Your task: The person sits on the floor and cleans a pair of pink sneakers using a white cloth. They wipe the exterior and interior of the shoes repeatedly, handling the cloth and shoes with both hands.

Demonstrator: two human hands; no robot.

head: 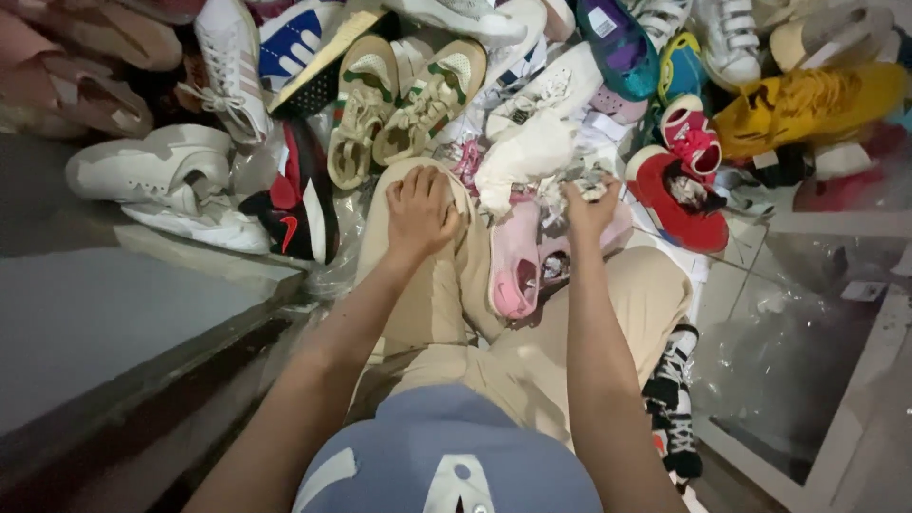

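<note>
Resting flat, open left hand [421,211] on knee [418,275]; right hand [591,207] pinching crumpled paper [591,182] above pink shoe [518,261].

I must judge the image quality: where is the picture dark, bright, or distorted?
Head view: the grey ledge at left lies in shadow; the shoe pile is evenly lit, with glare on the clear plastic at right; wide-lens bending curves the edges; the right hand gripping crumpled paper looks slightly blurred; the left hand is sharp.

The tiled floor [750,275] carries a heap of shoes: white sneakers [157,171], a black-and-red shoe [304,204], beige pair [399,104], pink shoe [516,261], red shoes [679,190], a yellow one [807,100]. Clear plastic wrap [788,332] lies at the right beside a black-and-white sneaker [673,399].
</note>
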